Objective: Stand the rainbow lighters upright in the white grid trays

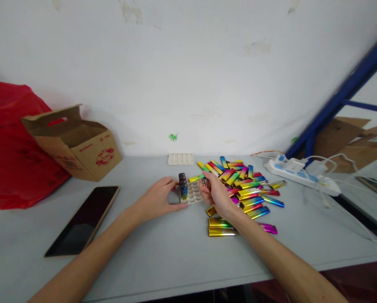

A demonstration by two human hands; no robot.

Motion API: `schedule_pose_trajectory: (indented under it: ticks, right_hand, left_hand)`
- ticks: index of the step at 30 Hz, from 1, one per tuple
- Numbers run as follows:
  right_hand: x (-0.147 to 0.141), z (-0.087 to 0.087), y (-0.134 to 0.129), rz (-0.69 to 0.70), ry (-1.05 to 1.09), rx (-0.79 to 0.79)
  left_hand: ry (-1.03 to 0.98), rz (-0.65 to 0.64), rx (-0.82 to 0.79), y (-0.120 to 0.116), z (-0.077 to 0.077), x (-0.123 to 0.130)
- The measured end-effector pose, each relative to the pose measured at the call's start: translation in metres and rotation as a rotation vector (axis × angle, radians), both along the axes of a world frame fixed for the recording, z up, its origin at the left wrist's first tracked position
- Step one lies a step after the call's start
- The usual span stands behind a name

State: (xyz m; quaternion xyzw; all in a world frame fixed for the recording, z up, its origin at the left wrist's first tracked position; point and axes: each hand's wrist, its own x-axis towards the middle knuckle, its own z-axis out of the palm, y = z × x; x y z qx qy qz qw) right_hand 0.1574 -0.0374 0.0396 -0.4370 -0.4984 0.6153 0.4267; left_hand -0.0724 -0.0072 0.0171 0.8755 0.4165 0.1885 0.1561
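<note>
A pale tray with round pockets [194,192] lies on the grey table. Several lighters with black tops [183,187] stand in a column at its left side. My left hand [159,197] rests at the tray's left edge, thumb and fingers spread around that corner. Over the tray's right side, my right hand [214,191] is closed on a lighter [204,181], whose dark top shows at the fingertips. A loose pile of shiny multicoloured lighters [248,189] lies to the right, partly behind my right hand and forearm.
Another pale tray [181,158] lies near the wall. At left are a black tablet [83,221], an open cardboard box [81,147] and a red bag [14,147]. At right, a white power strip [302,174] with cables lies beside a blue metal frame [340,99].
</note>
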Motion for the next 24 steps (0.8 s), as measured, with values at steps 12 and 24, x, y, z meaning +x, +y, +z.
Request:
schedule_pose_trajectory:
  ticks: [12,24]
  right_hand:
    - [-0.001,-0.01,0.002,-0.054,-0.038,0.056]
    - [0.005,-0.004,-0.008,-0.207,-0.675,0.941]
  left_hand:
    - [0.001,-0.01,-0.009,0.0,-0.001,0.001]
    - [-0.01,-0.013,0.015,-0.001,-0.003,0.002]
